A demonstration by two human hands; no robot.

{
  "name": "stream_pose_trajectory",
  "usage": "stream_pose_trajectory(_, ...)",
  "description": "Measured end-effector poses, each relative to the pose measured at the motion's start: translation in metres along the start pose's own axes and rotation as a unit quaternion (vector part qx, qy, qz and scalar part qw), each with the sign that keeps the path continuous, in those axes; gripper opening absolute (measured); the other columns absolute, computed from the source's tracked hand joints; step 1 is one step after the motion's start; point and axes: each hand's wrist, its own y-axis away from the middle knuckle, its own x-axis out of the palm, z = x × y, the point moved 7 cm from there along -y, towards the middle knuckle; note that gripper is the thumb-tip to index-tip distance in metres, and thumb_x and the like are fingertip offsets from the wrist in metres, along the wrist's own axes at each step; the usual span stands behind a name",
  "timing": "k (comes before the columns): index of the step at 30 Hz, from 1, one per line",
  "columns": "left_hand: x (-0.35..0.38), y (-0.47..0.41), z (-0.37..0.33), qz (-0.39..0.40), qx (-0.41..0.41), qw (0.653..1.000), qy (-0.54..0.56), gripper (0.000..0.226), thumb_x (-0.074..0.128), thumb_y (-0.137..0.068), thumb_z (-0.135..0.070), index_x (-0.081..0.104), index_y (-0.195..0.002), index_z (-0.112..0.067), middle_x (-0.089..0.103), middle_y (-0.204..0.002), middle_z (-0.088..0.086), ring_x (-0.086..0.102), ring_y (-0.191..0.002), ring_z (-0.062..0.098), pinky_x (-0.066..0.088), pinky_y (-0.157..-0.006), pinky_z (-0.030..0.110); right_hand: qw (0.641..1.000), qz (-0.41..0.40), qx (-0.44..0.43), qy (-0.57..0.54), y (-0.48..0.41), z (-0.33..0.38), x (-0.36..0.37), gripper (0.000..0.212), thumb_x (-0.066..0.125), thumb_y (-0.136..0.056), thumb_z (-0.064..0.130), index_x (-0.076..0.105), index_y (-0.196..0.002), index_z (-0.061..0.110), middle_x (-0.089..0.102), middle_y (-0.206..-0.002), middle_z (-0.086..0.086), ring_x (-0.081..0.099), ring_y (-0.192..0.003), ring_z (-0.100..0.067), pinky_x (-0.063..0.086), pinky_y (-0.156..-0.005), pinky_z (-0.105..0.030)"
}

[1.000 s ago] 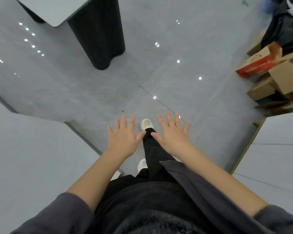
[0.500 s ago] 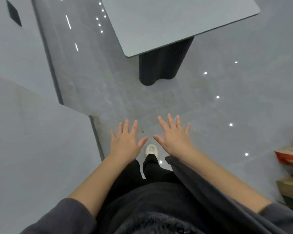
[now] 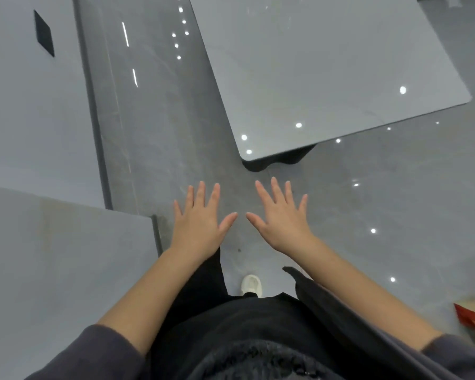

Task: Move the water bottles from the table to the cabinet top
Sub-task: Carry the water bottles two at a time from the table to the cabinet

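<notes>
Filling the upper part of the head view, the grey desk (image 3: 327, 72) stood on its dark pedestal (image 3: 279, 157) just beyond the person, and no water bottles showed on the part in sight, so where they stood could not be told. Nearer than the desk's corner, the left hand (image 3: 200, 223) and right hand (image 3: 281, 220) hung spread flat and empty over the floor (image 3: 381, 193). Doing this step well likely meant looking along the desk first.
</notes>
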Motion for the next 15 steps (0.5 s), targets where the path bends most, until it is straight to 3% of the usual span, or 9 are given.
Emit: stream_pose_trajectory(15, -0.150, -0.204, 0.055, 0.030, 0.051, 0.997, -0.053, 0.076, 0.024, -0.095, -0.065, 0.000, -0.156, -0.026, -0.006, -0.164, 0.008, -0.010, -0.150, 0.029, 0.000, -0.118, 0.056, 0.994, -0.027, 0.083, -0.072, -0.180, 0.081, -0.111, 0.072, 0.027, -0.100, 0.059, -0.009, -0.157, 0.031, -0.014, -0.165, -0.007, -0.016, -0.151, -0.035, -0.003, -0.116, -0.064)
